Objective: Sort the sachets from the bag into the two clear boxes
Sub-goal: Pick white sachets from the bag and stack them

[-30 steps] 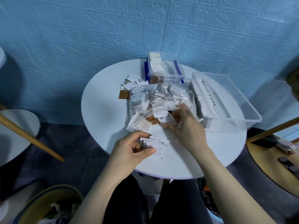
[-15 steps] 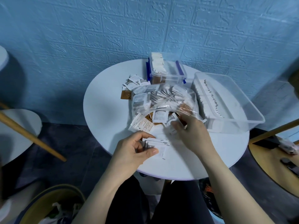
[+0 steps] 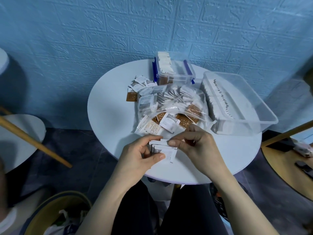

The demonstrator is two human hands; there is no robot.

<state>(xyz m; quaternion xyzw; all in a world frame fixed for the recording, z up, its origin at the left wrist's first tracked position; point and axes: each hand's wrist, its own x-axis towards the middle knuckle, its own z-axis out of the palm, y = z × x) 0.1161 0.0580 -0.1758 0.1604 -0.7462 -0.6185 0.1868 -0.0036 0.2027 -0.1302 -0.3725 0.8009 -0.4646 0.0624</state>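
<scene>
A clear plastic bag [image 3: 171, 106] of white and brown sachets lies open in the middle of the round white table [image 3: 111, 119]. My left hand [image 3: 140, 156] grips a small stack of white sachets [image 3: 165, 148] near the table's front edge. My right hand [image 3: 198, 146] pinches the top of that same stack from the right. A small clear box with blue latches [image 3: 174, 72] stands at the back, holding white and brown sachets. A large clear box [image 3: 240, 102] at the right holds a row of white sachets along its left wall.
Loose white and brown sachets [image 3: 137, 87] lie left of the small box. Wooden poles [image 3: 33, 141] slant at the left and right. A second round table [image 3: 18, 138] stands at the left, a bin [image 3: 55, 212] below it, a wooden table [image 3: 288, 165] at the right.
My right hand has pulled back from the bag's mouth and come to the stack in my left hand. My left hand has stayed in place with the stack.
</scene>
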